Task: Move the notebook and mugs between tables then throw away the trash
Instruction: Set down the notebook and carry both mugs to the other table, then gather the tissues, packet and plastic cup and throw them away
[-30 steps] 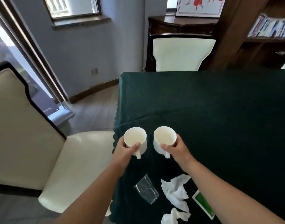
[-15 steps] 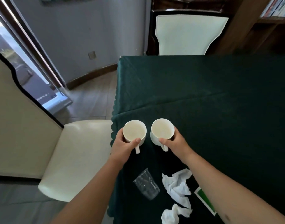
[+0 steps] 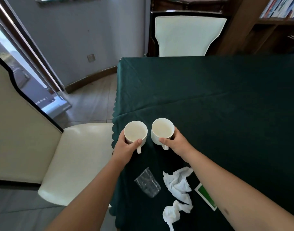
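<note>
Two white mugs stand side by side near the left edge of the dark green table (image 3: 209,90). My left hand (image 3: 124,147) grips the left mug (image 3: 135,132), thumb over its rim near the handle. The right mug (image 3: 162,130) is gripped the same way by my right hand (image 3: 177,142). Both mugs look empty. Closer to me lie a clear plastic cup (image 3: 148,184) on its side and crumpled white tissues (image 3: 177,184). A green notebook (image 3: 206,197) shows partly under my right forearm.
A cream chair (image 3: 73,155) stands at the table's left side, its tall backrest at far left. Another cream chair (image 3: 187,35) sits at the far end. A bookshelf (image 3: 276,22) is at the upper right, a glass door (image 3: 18,64) at left.
The view has tilted downward, so the table's far end appears lower in frame. Both hands stay closed on the mugs, which remain close together by the table's left edge.
</note>
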